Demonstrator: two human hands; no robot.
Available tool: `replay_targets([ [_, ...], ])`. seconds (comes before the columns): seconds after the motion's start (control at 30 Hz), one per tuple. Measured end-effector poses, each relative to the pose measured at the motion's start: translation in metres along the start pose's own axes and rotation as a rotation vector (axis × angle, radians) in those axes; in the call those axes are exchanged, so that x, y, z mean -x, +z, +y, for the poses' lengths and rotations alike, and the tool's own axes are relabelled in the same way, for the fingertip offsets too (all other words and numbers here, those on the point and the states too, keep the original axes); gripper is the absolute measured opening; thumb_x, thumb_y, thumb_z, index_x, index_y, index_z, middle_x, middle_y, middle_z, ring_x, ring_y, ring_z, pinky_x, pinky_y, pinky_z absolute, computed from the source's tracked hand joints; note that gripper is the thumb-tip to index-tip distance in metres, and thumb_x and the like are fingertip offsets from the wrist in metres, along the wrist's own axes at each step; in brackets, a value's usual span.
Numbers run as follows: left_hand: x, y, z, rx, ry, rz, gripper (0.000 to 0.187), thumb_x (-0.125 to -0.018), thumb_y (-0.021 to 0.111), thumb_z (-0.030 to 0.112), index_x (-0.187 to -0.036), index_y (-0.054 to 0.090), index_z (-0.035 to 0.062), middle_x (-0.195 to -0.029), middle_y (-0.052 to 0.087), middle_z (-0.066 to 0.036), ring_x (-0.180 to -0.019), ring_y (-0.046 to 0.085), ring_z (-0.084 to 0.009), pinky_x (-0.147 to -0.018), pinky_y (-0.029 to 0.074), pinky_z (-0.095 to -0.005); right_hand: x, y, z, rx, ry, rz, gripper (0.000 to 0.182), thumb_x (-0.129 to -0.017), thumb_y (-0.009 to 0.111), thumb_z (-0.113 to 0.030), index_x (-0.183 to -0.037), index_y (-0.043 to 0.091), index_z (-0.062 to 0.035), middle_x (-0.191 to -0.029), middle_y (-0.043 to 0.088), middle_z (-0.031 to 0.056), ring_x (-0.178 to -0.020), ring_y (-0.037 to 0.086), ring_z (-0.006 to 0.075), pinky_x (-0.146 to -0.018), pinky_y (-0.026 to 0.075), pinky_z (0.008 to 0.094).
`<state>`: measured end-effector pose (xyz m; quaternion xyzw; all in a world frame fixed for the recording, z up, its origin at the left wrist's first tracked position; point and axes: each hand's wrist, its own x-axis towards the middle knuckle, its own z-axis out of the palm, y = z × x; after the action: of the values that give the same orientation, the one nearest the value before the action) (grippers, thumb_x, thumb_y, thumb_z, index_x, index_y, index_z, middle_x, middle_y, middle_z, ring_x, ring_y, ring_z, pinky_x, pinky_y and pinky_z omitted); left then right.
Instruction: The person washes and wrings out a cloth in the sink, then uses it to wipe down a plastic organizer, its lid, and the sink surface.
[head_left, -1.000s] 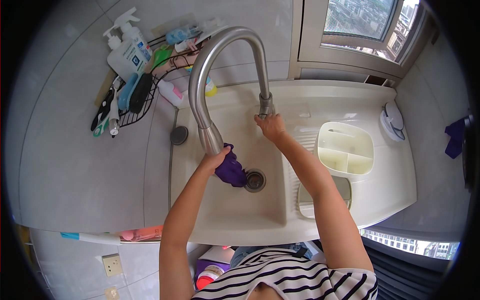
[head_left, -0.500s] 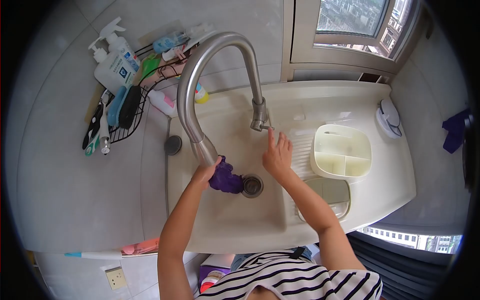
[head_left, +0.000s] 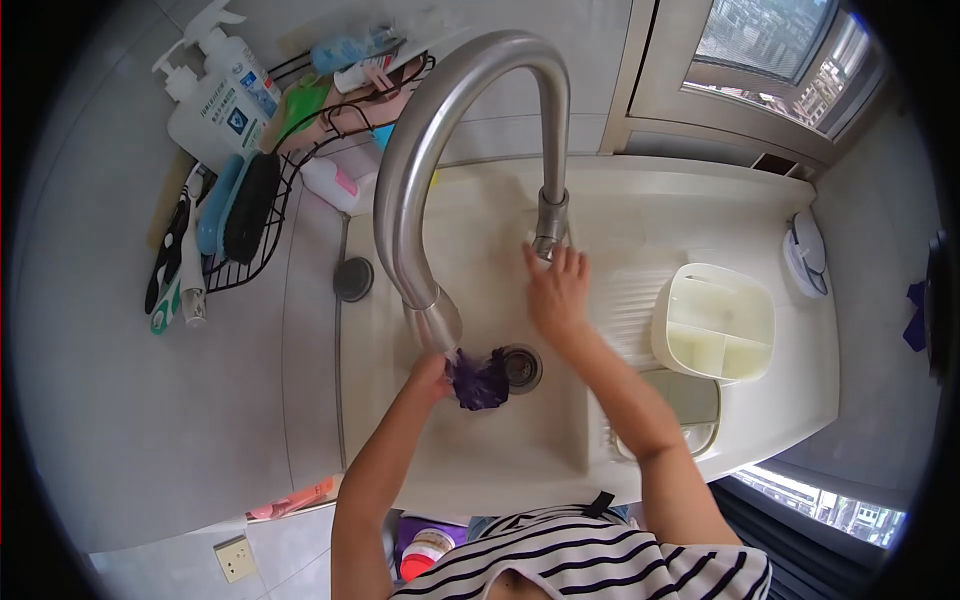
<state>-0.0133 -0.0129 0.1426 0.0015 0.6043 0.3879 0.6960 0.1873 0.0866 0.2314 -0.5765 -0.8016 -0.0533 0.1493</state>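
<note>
My left hand [head_left: 431, 374] grips a bunched, wet-looking purple cloth [head_left: 482, 384] just under the spout of the tall metal faucet [head_left: 402, 180]. Water seems to run from the spout onto the cloth, though that spot is blurred. The cloth hangs in the sink basin [head_left: 480, 440], close beside the round drain [head_left: 522, 369]. At the faucet's base, my right hand [head_left: 560, 300] has its fingers apart around the small lever [head_left: 546, 247]. Its fingertips are at the lever, which they partly cover.
Right of the basin stands a cream divided container [head_left: 715, 320], with a lidded box [head_left: 690, 400] nearer me. A wire rack [head_left: 262, 262] on the left wall holds brushes and bottles. A round dark stopper [head_left: 353, 279] sits at the basin's left edge. An open window [head_left: 760, 50] is at back right.
The spout now appears to run water over the cloth. My right hand's fingers have moved from pointing at the lever to around it. The whole view has shifted somewhat.
</note>
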Motion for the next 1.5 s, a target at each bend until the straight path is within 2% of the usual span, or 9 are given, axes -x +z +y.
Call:
replay_targets([
  [0.13,-0.024,0.0,-0.003,0.009,-0.085,-0.076,0.016,-0.08,0.051,0.02,-0.088,0.054,0.0067,-0.084,0.058,-0.008,-0.08,0.056,-0.0226,-0.073,0.045,-0.038,-0.031,0.001,0.02,0.093,0.061,-0.378,0.037,-0.076,0.053,-0.019,-0.113,0.048,-0.0236,-0.084,0.06,0.0096,-0.082,0.058,0.0252,-0.074,0.04,0.0387],
  [0.33,-0.058,-0.009,-0.006,0.197,-0.289,-0.227,0.02,-0.075,0.052,0.021,-0.087,0.054,0.0047,-0.087,0.058,-0.01,-0.085,0.055,-0.0266,-0.078,0.042,-0.0427,-0.043,0.034,0.053,-0.016,-0.262,-0.199,0.03,-0.08,0.051,-0.032,-0.108,0.049,-0.0228,-0.062,0.06,0.0024,-0.056,0.06,0.0197,-0.049,0.043,0.0323],
  [0.47,-0.061,-0.011,-0.005,0.245,-0.38,-0.314,0.022,-0.073,0.052,0.02,-0.087,0.054,0.003,-0.088,0.058,-0.011,-0.087,0.055,-0.0282,-0.08,0.042,-0.0444,-0.044,0.031,0.059,-0.003,-0.286,-0.252,0.033,-0.08,0.051,-0.032,-0.111,0.046,-0.0225,-0.062,0.06,0.0035,-0.057,0.06,0.0216,-0.05,0.043,0.0327],
  [0.63,-0.053,-0.007,-0.003,0.133,-0.265,-0.129,0.025,-0.071,0.05,0.019,-0.089,0.052,0.0016,-0.092,0.057,-0.013,-0.09,0.054,-0.029,-0.082,0.041,-0.046,-0.048,0.027,0.06,0.04,-0.365,-0.315,0.034,-0.083,0.048,-0.034,-0.114,0.044,-0.0211,-0.063,0.06,0.0057,-0.058,0.06,0.0244,-0.052,0.044,0.0348],
  [1.17,-0.028,0.016,0.005,-0.024,-0.178,-0.019,0.024,-0.073,0.052,0.019,-0.091,0.052,0.0035,-0.091,0.055,-0.01,-0.088,0.053,-0.0256,-0.08,0.041,-0.0448,-0.052,0.022,0.067,0.02,-0.448,-0.275,0.031,-0.082,0.048,-0.034,-0.111,0.046,-0.0229,-0.059,0.059,0.0048,-0.054,0.058,0.0249,-0.051,0.044,0.0359],
  [1.27,-0.025,0.023,0.01,-0.072,-0.125,0.01,0.023,-0.073,0.052,0.018,-0.09,0.052,0.0038,-0.09,0.055,-0.01,-0.086,0.053,-0.025,-0.078,0.042,-0.0444,-0.049,0.011,0.044,-0.016,-0.295,-0.498,0.031,-0.082,0.046,-0.03,-0.112,0.048,-0.0197,-0.08,0.061,0.0085,-0.076,0.06,0.0247,-0.061,0.044,0.0366],
  [1.33,-0.031,0.025,0.01,-0.114,-0.158,0.049,0.021,-0.073,0.053,0.017,-0.09,0.052,0.0047,-0.089,0.055,-0.009,-0.085,0.053,-0.0229,-0.077,0.042,-0.0436,-0.03,0.02,0.014,0.49,-0.32,-0.172,0.038,-0.082,0.045,-0.026,-0.117,0.045,-0.012,-0.109,0.051,0.0136,-0.106,0.046,0.0273,-0.079,0.038,0.0375],
  [1.4,-0.025,0.033,0.01,-0.126,-0.15,0.025,0.022,-0.073,0.054,0.018,-0.091,0.052,0.0053,-0.089,0.055,-0.008,-0.084,0.053,-0.0218,-0.077,0.042,-0.0419,-0.029,0.016,-0.014,0.12,-0.377,-0.231,0.047,-0.082,0.043,-0.026,-0.122,0.038,-0.0012,-0.125,0.035,0.0153,-0.12,0.027,0.0311,-0.094,0.027,0.0394],
  [1.5,-0.016,0.039,0.009,-0.163,-0.113,-0.001,0.024,-0.072,0.056,0.019,-0.092,0.053,0.0061,-0.089,0.055,-0.006,-0.084,0.053,-0.0198,-0.076,0.043,-0.0379,-0.055,0.083,-0.034,0.055,-0.137,-0.091,0.055,-0.081,0.045,-0.027,-0.125,0.032,0.0038,-0.126,0.034,0.0183,-0.12,0.028,0.033,-0.099,0.023,0.0404],
])
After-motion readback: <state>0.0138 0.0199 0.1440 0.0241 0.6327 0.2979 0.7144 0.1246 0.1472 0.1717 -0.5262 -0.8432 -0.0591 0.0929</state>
